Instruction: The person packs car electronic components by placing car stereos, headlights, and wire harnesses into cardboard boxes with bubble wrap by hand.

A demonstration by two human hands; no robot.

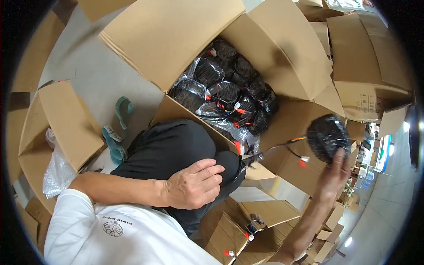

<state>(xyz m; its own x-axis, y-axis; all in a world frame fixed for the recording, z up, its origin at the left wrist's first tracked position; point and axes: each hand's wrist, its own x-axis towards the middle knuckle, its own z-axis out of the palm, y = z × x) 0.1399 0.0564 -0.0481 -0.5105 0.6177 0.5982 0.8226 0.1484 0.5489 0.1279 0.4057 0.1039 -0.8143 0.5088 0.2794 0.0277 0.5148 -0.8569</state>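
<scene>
My right hand (333, 176) is raised on the right, fingers closed on the rim of a round part wrapped in black film (326, 132). From it a cable with orange and black wires (289, 143) hangs left toward my knee, ending near a dark connector piece (252, 159). A small white and red plug (304, 161) dangles below the round part. My left hand (194, 183) lies on my knee in dark trousers, fingers loosely bent and slightly apart, with nothing visible in it; its thumb is hidden. Beyond my knees, a cardboard box (176, 108) holds several similar black-wrapped parts (229, 92).
A smaller carton (66, 119) with bubble wrap (57, 165) stands at left, beside a curled teal strap (115, 145) on the floor. Lower right, another open carton (269, 212) has cables with plugs (249, 236) at its edge. Large cartons (366, 57) stand at upper right.
</scene>
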